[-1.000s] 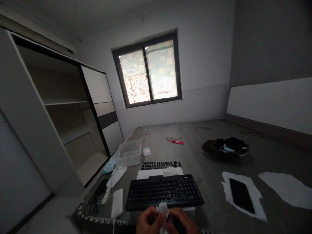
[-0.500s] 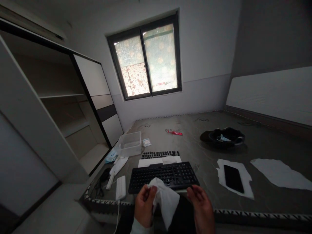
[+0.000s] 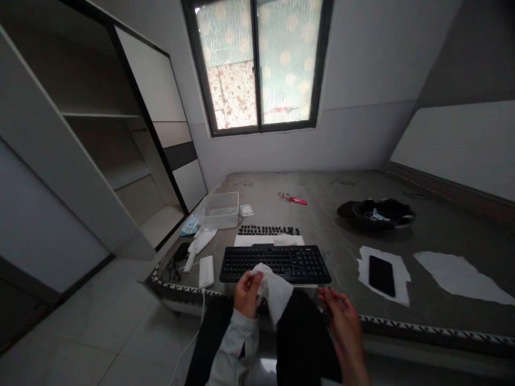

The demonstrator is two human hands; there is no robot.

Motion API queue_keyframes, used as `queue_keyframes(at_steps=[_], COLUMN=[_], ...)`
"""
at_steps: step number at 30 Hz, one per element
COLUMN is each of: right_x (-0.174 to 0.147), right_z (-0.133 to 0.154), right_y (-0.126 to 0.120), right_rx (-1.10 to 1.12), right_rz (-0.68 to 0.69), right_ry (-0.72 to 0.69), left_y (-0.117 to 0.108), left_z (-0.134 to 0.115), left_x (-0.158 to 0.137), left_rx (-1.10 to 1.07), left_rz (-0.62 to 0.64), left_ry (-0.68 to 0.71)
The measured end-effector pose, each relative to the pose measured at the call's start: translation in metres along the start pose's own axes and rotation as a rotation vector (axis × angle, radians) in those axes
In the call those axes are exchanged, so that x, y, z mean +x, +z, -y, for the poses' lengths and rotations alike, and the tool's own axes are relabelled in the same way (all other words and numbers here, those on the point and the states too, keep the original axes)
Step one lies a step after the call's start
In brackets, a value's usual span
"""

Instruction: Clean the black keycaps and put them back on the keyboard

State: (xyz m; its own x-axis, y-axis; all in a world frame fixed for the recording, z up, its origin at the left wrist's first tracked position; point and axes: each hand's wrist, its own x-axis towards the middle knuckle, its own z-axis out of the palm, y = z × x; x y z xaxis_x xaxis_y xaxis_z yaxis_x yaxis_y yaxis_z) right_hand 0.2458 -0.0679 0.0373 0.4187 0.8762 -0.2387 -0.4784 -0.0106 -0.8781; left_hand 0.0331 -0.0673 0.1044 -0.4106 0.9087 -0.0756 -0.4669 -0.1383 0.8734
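Observation:
My left hand (image 3: 247,294) is closed around one corner of a white wipe (image 3: 277,289), which hangs loosely over my lap. Off to the right, my right hand (image 3: 341,311) has its thumb and fingers pinched together; whatever they hold is too small and dark to make out. Just beyond both hands lies a black keyboard (image 3: 277,265) on the bed's front edge, and the top of the wipe overlaps its lower side. Behind it is a white sheet (image 3: 245,241), with rows of loose black keycaps (image 3: 267,230) past that.
A clear plastic box (image 3: 221,212) and a white power strip (image 3: 206,272) are on the left. To the right, a phone (image 3: 381,275) rests on a white cloth, near another white cloth (image 3: 462,276) and a dark cap (image 3: 378,214). A red item (image 3: 293,199) lies farther back.
The view has tilted downward, showing more of my lap and the floor. My right hand has drawn slightly away from the keyboard's right corner. The left keeps its hold on the wipe.

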Motion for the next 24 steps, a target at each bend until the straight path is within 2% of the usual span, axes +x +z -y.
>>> queue_keyframes(at_steps=[2,4,5,9,13,15,24], right_x=[0.005,0.013,0.019,0.050,0.081,0.094,0.119], right_z=[-0.002,-0.004,-0.004,0.000,0.008,0.011,0.009], right_y=[0.001,0.005,0.009,0.030,0.050,0.056,0.069], right_rx=[-0.052,-0.135,-0.197,-0.577,-0.971,-1.086,-1.206], right_rz=[-0.002,0.009,0.023,0.166,0.303,0.348,0.444], right_ry=[-0.014,-0.036,-0.054,-0.217,-0.341,-0.359,-0.266], left_y=[-0.009,-0.020,-0.026,-0.046,-0.055,-0.054,-0.053], left_z=[0.016,0.036,0.047,0.082,0.094,0.095,0.096], left_x=[0.011,0.020,0.025,0.039,0.049,0.051,0.052], left_rx=[-0.067,-0.154,-0.201,-0.290,-0.329,-0.318,-0.224], left_rz=[-0.005,-0.004,-0.055,-0.102,-0.136,-0.131,-0.141], left_ry=[-0.090,-0.242,-0.278,-0.385,-0.362,-0.315,-0.266])
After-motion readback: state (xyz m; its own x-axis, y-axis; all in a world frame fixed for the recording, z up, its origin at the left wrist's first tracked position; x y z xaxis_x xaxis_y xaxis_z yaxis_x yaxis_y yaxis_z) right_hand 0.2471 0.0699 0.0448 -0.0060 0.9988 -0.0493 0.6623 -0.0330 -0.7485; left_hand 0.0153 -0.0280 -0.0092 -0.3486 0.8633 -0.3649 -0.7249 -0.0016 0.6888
